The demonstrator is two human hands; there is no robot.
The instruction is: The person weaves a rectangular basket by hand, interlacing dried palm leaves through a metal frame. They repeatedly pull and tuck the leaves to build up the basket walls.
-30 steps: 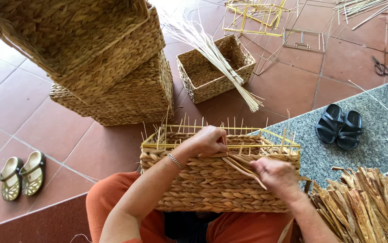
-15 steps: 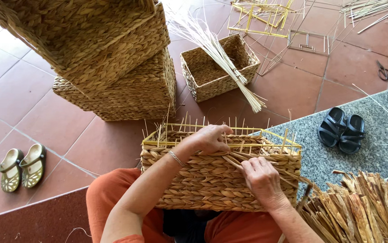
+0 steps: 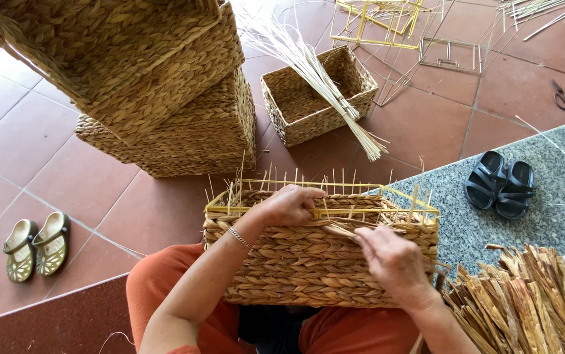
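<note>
- Right now your left hand point(image 3: 287, 204) curls over the top rim of the half-woven basket point(image 3: 309, 275), fingers closed on the yellow wire frame point(image 3: 361, 188) and the braid beneath it.
- Your right hand point(image 3: 394, 262) lies against the near wall just below that rim, fingers pinched narrowly on a flat weaving strand point(image 3: 338, 229) that runs toward your left hand.
- That basket rests on your lap, its open top facing away from you, with thin upright stakes point(image 3: 282, 178) bristling above the rim between and beyond both hands.
- Judging by its look, the strand is light, pliant and fibrous, likely to fray or crack if kinked; hold it close to where it enters the weave. The basket seems light but stiff; the framed rim is the firm place to grip.
- Right of your right hand lies a heap of dried strips point(image 3: 525, 301).
- Beyond your left hand stand stacked finished baskets point(image 3: 164, 98); farther ahead a small basket point(image 3: 315, 98) holds pale reeds point(image 3: 322, 72).
</note>
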